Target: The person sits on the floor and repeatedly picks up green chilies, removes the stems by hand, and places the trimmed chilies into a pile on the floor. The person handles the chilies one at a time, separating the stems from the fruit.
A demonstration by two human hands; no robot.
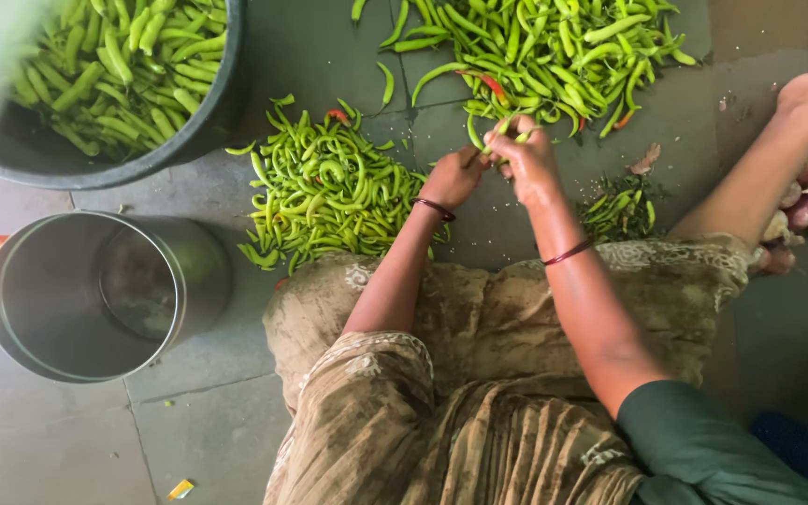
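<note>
Hands meet at the centre: left hand [455, 176] and right hand [527, 159] both pinch one green chilli [502, 128]. Chilli heap [554, 47] lies at twelve o'clock, steel pot [44, 309] at nine.

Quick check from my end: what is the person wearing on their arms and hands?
Both hands are bare, no gloves. The left hand has a thin dark bangle at the wrist. The right hand has a thin dark red bangle further up the forearm. A dark green short sleeve covers the right upper arm; the forearms are uncovered. No rings can be made out.
</note>
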